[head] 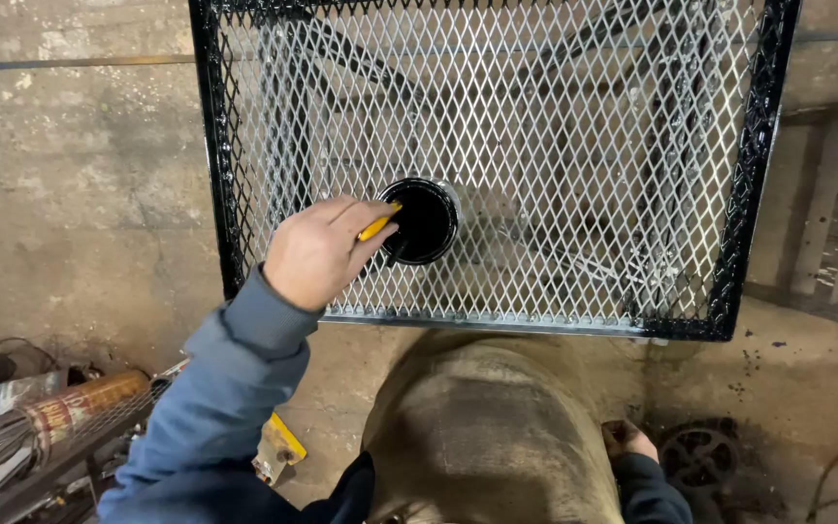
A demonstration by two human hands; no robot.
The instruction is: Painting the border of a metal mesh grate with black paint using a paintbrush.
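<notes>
My left hand [314, 254] grips a yellow-handled brush [377, 228], dipping it into the black paint can [422, 221] just beyond; next comes a careful lift. My right hand [627, 442] rests low, grip unclear.

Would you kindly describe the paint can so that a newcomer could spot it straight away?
Find the large expanded-metal mesh panel in its glossy black frame. On the mesh near its lower edge sits a small round can of black paint, beside the left hand holding a yellow handle. It is the only round, solid black thing there.
</notes>
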